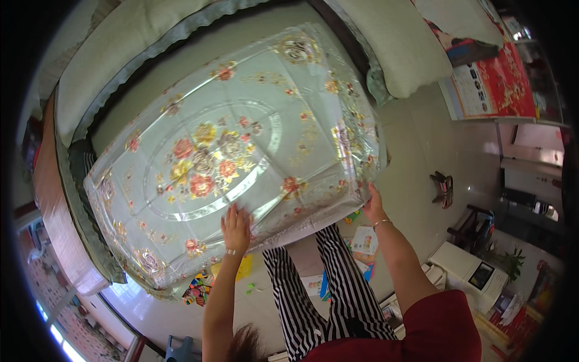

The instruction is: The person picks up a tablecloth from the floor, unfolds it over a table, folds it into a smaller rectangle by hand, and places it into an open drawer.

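A shiny plastic tablecloth with a floral print covers a table before me, its folds creased and its edges hanging over the sides. My left hand lies with spread fingers on the cloth near the front edge. At the front right corner, my right hand is at the cloth's hanging edge; its fingertips are partly hidden, so its grip is unclear. The cloth at the right side is bunched and wrinkled.
Sofas with light covers stand behind and beside the table. Under its front edge lie colourful toy blocks and papers. A grey-blue stool stands at lower left; shoes rest on the tiled floor at right.
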Demonstrator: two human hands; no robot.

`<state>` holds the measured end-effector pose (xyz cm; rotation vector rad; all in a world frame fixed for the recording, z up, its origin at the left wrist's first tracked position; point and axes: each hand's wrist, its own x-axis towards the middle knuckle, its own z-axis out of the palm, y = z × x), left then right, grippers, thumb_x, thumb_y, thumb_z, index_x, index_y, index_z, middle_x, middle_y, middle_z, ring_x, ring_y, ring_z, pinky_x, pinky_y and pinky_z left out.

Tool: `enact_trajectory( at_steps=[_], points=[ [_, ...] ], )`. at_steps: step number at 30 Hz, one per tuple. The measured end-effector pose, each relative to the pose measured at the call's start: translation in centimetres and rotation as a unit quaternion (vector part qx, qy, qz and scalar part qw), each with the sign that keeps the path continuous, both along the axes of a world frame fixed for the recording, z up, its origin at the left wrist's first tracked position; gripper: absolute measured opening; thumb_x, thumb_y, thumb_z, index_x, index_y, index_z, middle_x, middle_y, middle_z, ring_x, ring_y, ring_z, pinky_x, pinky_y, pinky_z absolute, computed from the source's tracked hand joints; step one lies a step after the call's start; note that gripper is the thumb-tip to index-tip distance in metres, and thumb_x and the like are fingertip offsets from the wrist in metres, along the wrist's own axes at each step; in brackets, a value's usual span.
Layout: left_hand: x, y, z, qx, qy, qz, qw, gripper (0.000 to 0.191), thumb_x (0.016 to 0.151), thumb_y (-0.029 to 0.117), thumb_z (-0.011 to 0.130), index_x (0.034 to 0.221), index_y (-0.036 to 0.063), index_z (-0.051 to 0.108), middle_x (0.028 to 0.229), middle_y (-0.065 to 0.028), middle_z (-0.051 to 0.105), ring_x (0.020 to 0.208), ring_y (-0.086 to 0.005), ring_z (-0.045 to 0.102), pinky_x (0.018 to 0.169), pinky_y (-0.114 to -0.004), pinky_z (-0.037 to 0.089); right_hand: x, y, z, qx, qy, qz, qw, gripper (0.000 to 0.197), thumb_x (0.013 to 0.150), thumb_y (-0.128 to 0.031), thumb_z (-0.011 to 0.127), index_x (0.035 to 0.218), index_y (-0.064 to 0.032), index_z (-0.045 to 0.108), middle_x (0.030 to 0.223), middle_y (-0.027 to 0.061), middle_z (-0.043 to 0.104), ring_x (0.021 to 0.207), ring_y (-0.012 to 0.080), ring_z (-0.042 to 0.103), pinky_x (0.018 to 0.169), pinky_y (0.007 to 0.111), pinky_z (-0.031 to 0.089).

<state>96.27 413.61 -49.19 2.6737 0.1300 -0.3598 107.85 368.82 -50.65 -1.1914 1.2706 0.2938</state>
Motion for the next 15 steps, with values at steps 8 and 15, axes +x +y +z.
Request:
enact_trajectory(
  at_steps=[8, 15],
  points=[
    [16.3, -11.3, -4.7, 0.066, -0.037, 0.029, 0.997, 0.053, 0.09, 0.03, 0.046, 0.138, 0.0112, 0.034, 0.146, -0.014, 0.026, 0.135, -0.0335, 0.022, 0.107, -0.056, 0.014, 2.9, -5.2, 6.0, -0.012, -0.218, -0.022, 0.976, 0.021, 0.079, -0.012, 0.067, 0.096, -0.0087, 0.055, 0.088, 0.0022, 0.058, 0.076, 0.0102, 0.056, 0.059, 0.024, 0.046],
    [17.2, -12.5, -7.2, 0.119, -0.032, -0.045, 0.991, 0.059, 0.088, 0.033, 0.046, 0.14, 0.0093, 0.032, 0.148, -0.0171, 0.02, 0.137, -0.036, 0.016, 0.109, -0.054, 0.006, -8.6, -21.6, -5.9, -0.359, 0.041, 0.317, 0.877, 0.013, 0.084, -0.012, 0.062, 0.089, -0.0057, 0.052, 0.08, 0.0018, 0.054, 0.072, 0.0121, 0.053, 0.063, 0.026, 0.045]
  ],
)
